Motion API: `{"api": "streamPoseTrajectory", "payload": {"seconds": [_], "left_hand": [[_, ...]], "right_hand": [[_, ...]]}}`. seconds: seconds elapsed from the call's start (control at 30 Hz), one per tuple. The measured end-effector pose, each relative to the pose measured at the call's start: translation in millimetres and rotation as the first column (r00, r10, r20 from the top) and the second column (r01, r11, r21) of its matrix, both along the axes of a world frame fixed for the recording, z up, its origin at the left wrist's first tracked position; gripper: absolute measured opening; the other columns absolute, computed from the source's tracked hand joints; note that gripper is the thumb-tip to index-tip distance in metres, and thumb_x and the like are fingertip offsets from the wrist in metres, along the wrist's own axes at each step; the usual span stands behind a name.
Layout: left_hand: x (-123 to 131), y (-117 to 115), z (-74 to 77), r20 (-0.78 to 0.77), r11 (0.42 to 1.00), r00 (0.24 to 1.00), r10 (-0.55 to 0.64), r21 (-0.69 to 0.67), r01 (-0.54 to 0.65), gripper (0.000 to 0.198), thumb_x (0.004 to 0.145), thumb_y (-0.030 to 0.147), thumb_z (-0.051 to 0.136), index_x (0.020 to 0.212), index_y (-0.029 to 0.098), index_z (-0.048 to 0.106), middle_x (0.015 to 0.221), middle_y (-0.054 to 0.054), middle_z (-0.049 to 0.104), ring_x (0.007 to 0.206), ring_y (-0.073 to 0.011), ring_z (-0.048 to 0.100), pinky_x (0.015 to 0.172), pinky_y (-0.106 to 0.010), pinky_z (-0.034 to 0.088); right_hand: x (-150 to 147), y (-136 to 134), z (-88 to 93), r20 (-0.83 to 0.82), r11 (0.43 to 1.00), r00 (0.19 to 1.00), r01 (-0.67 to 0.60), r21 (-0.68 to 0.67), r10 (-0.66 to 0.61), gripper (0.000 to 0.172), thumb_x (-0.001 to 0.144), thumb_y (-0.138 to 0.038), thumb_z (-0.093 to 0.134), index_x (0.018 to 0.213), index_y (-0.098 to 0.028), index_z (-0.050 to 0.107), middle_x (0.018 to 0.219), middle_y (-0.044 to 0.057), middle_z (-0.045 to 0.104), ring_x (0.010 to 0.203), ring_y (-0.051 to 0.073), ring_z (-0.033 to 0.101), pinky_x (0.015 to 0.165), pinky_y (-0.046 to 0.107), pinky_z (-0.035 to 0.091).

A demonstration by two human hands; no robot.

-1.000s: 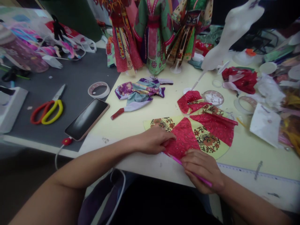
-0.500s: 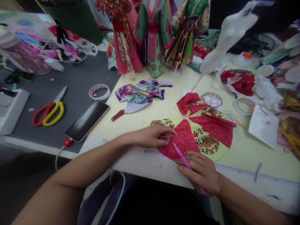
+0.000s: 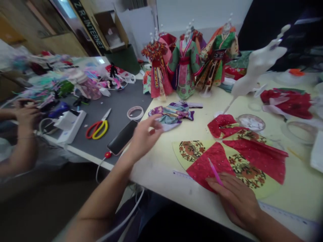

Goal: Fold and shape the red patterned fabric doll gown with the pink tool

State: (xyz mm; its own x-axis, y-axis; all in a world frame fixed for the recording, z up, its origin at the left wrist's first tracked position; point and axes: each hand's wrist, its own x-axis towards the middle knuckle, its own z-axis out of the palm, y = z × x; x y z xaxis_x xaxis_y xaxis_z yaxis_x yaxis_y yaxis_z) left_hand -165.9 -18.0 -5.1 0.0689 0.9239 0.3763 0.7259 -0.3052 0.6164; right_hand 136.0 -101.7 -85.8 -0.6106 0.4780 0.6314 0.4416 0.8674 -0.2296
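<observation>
A pink pen-like tool [image 3: 216,173] is held in my right hand [image 3: 234,195], its pale tip over a red panel of the round skirt piece [image 3: 212,164]. That fabric has red and yellow floral panels, with its upper part bunched. My left hand [image 3: 146,136] is raised above the table beside the phone [image 3: 122,137], fingers apart and slightly curled, nothing visible in them. Just behind it lies a folded purple and blue doll garment [image 3: 171,113].
Red-and-yellow scissors [image 3: 99,127], a tape roll [image 3: 135,113] and a white box [image 3: 72,126] are on the left. Dressed doll forms [image 3: 185,67] and a bare white mannequin [image 3: 259,60] stand behind. Another person's hands [image 3: 26,112] are at far left.
My left hand has lifted off the red fabric and moved left toward the phone; a thin beaded strand at its fingers no longer shows. The view has swung left and up.
</observation>
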Motion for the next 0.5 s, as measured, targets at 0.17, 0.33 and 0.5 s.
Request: {"api": "streamPoseTrajectory", "payload": {"seconds": [0.17,0.33,0.5], "left_hand": [[-82,-19,-16.1,-0.196,0.91,0.888,0.415,0.067,-0.41,0.056,0.07,0.027,0.062,0.123,0.019,0.046,0.089,-0.003,0.064,0.072,-0.015,0.057,0.07,-0.029,0.046],[-130,-31,-38.3,-0.297,0.877,0.851,0.433,-0.079,-0.474,0.07,0.068,0.04,0.063,0.129,0.016,0.039,0.1,-0.006,0.063,0.072,-0.0162,0.055,0.068,-0.03,0.046],[-139,-28,-38.6,-0.453,0.88,0.825,0.338,-0.159,-0.447,0.078,0.065,0.052,0.063,0.129,0.015,0.04,0.104,-0.009,0.063,0.079,-0.0207,0.058,0.072,-0.032,0.044]], "right_hand": [[-1,0,1.5,0.007,0.999,1.0,0.011,0.044,-0.011,0.033,0.079,-0.005,0.046,0.109,-0.011,0.058,0.094,0.008,0.067,0.094,0.018,0.059,0.089,0.034,0.047],[1,-1,-0.1,0.017,0.999,1.0,0.01,0.04,-0.01,0.034,0.078,-0.003,0.046,0.11,-0.011,0.058,0.096,0.008,0.066,0.096,0.019,0.059,0.09,0.035,0.045],[3,-1,-6.3,0.016,0.999,1.0,0.014,0.031,-0.014,0.03,0.081,-0.007,0.046,0.108,-0.011,0.058,0.096,0.008,0.067,0.094,0.02,0.06,0.088,0.037,0.047]]}}
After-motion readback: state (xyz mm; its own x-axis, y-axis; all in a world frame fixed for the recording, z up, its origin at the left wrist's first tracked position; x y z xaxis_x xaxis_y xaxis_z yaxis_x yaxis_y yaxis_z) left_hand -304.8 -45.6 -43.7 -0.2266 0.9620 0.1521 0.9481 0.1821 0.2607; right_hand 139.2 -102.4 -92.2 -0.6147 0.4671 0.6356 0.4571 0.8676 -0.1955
